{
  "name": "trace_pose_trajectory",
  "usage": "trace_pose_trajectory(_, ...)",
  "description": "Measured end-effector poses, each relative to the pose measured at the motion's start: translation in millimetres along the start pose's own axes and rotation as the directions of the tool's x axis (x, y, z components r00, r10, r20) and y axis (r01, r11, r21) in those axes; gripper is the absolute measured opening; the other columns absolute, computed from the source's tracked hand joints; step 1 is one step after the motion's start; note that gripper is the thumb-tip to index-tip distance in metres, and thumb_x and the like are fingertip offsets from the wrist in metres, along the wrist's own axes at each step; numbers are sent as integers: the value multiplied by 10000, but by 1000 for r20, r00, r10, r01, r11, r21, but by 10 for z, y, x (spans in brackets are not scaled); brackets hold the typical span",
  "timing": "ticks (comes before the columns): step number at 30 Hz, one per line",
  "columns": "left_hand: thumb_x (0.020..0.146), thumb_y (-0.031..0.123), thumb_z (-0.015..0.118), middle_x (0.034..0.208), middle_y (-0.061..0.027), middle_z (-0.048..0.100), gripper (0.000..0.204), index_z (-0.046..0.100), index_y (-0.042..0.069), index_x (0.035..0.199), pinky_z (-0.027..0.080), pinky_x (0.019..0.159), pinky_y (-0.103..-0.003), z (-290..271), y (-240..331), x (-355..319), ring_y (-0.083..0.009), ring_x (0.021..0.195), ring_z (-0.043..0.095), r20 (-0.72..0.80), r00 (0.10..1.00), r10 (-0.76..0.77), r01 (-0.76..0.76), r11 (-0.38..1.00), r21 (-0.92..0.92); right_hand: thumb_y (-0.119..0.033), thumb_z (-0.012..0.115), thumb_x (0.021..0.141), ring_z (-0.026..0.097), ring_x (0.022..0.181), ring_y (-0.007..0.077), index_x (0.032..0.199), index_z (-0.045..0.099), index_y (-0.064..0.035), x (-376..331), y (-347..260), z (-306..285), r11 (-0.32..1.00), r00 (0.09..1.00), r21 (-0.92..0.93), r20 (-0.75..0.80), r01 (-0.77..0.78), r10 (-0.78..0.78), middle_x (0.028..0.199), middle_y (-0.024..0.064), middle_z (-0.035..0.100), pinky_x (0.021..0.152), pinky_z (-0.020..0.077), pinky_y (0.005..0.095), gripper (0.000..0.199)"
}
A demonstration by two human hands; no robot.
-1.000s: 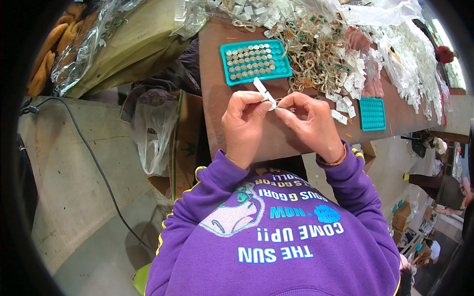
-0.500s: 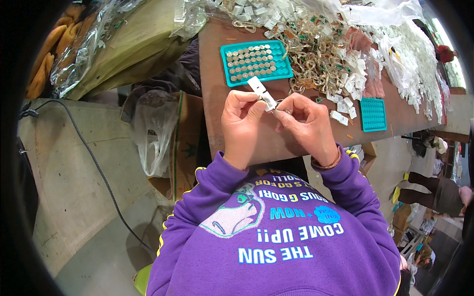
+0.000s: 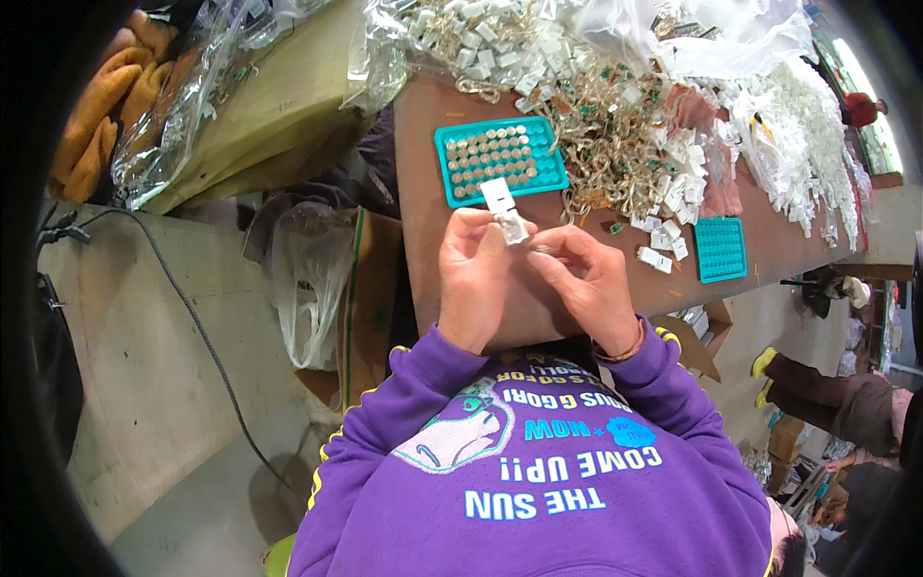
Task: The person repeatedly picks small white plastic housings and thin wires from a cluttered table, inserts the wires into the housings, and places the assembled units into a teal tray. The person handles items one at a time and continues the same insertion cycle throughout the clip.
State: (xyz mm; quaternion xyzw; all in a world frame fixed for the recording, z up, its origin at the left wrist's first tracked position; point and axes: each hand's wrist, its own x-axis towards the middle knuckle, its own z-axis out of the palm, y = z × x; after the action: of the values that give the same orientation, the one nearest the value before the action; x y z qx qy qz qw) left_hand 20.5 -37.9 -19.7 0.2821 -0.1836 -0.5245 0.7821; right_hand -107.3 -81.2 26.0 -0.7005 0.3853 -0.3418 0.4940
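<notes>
Two hands meet over the near edge of the brown surface (image 3: 437, 173), and we see them from above our purple sleeves. Our left hand (image 3: 473, 274) is closed on a small white clip-like part (image 3: 506, 209), thumb and fingers pinching its lower end so that it stands up tilted away from us. Our right hand (image 3: 586, 284) has its fingers drawn together just beside that part, pinching something too small for us to tell. Just beyond the part lies a teal tray (image 3: 452, 188), rectangular, its grid filled with small round silver pieces. A second, smaller teal tray (image 3: 720, 248) sits well to the right near the edge of the surface, its grid showing no silver pieces. Between and behind the two trays spreads a tangled heap of pale loops and white parts (image 3: 615, 125), with a few loose white pieces (image 3: 656, 258) lying near our right hand. Clear plastic bags (image 3: 711, 38) cover the far end of the heap. To the left of the surface, a clear plastic bag (image 3: 308, 279) hangs against a brown cardboard box (image 3: 370, 288), and a black cable (image 3: 183, 298) runs across the grey floor (image 3: 144, 385). At the upper left, orange-brown gloves (image 3: 115, 106) lie beside crumpled clear wrapping (image 3: 183, 115).
</notes>
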Motion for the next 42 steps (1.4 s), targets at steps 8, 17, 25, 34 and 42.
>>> trace_pose_trajectory(8,1001,133,539,998,-102,612,105,517,74,1085,450,653,-230,-18,-12,-6,-132,736,536,-27,999,-36,32,994,-109,-111,707,789,611,809,267,892,703,-87,751,151,-271,588,850,-695,64,413,-522,838,78,642,725,509,369,106)
trace_pose_trajectory(17,1001,129,538,980,-101,617,106,529,73,1091,414,577,-212,-48,8,-2,-108,680,513,-90,990,-112,106,992,-63,-163,729,759,606,846,261,820,692,-100,992,360,-182,514,875,-756,159,406,-457,830,61,630,762,496,380,96)
trace_pose_trajectory(25,996,130,550,973,-102,630,130,534,72,1111,463,644,-232,5,-14,7,-134,717,564,-161,983,-91,80,994,-72,-29,629,744,606,690,356,776,581,-28,1192,227,-245,692,890,-601,77,400,-449,794,141,593,628,493,428,58)
trace_pose_trajectory(34,995,139,554,1000,-101,639,132,553,72,1110,435,626,-225,-99,-20,24,-121,740,557,-84,990,-109,97,986,-136,-39,656,772,660,826,332,870,706,-42,1562,270,-192,625,879,-619,297,475,-374,880,140,670,756,535,401,110)
trace_pose_trajectory(42,977,145,587,1027,-132,662,168,557,49,1112,527,760,-302,-102,-37,49,-168,817,640,-50,994,-98,90,986,-143,-45,691,751,647,807,330,852,657,-41,1560,323,-243,639,871,-591,336,492,-359,843,122,645,729,520,410,106)
